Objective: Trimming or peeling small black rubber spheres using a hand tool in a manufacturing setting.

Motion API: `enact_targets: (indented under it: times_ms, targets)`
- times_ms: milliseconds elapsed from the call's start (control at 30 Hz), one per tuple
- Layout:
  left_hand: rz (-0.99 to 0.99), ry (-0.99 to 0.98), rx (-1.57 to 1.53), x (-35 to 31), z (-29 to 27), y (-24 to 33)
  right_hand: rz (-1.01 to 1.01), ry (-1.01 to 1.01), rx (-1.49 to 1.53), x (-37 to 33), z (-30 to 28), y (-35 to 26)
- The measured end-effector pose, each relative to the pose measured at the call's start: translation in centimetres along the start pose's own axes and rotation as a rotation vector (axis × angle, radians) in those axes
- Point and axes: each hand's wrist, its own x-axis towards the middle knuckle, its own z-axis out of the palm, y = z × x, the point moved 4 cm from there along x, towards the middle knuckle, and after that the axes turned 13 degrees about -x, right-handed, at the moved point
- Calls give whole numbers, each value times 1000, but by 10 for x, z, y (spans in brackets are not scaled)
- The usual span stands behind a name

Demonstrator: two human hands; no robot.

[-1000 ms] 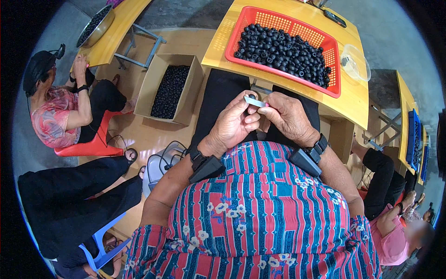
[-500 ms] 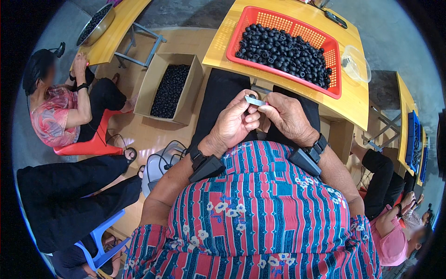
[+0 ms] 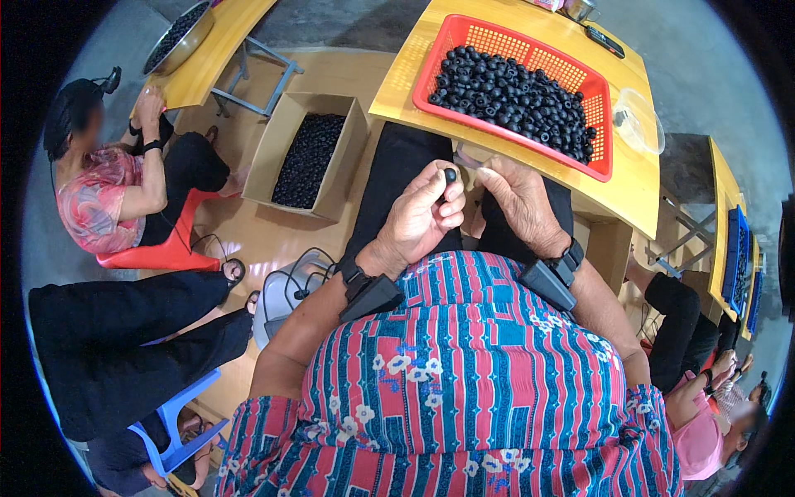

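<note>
My left hand (image 3: 418, 214) is closed, with a small round black rubber-like piece (image 3: 450, 176) pinched between thumb and fingertips. My right hand (image 3: 523, 203) grips a small knife (image 3: 469, 160); its thin blade points left, just above and beside the black piece, apart from it. Most of the knife's handle is hidden by my fingers. Both hands are over my lap, just short of the table edge. Beyond them a red plastic basket (image 3: 507, 137) holds many black pieces (image 3: 517, 95) with holes, like the one I hold.
The basket stands on a yellow table (image 3: 404, 93), beside a clear plastic container (image 3: 639, 124) and a dark remote-like object (image 3: 604, 40). An open cardboard box (image 3: 352, 153) of black pieces is on the floor at left. A seated co-worker (image 3: 108, 190) works by a metal bowl (image 3: 184, 51).
The blade has moved off the black piece, up and to the right, with my right hand. My left hand still holds the piece. The view has shifted slightly.
</note>
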Motion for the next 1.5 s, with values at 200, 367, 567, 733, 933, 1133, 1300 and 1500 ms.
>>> enact_targets:
  times_ms: [200,367,567,733,933,1133,1300,1500]
  targets:
    - [-42,17,-70,-1,-2,-2,-107,62,123,4,4,-9]
    - [-55,62,-98,-1,1,-4,-214,89,72,5,7,-17]
    - [-66,118,-196,0,-2,-9,-318,203,-262,5,-1,-28]
    - [-98,142,-324,2,-11,-13,-402,274,-402,6,1,-30]
    - [-119,170,-333,4,-12,-16,-501,374,-359,4,2,-31]
    - [-59,253,-213,-1,-5,-9,-484,293,-284,3,-5,-33]
    - [-61,62,-154,-1,-14,-2,-326,502,-297,13,-42,-23]
    - [-106,160,-142,1,-18,-5,-161,315,-522,41,-78,0]
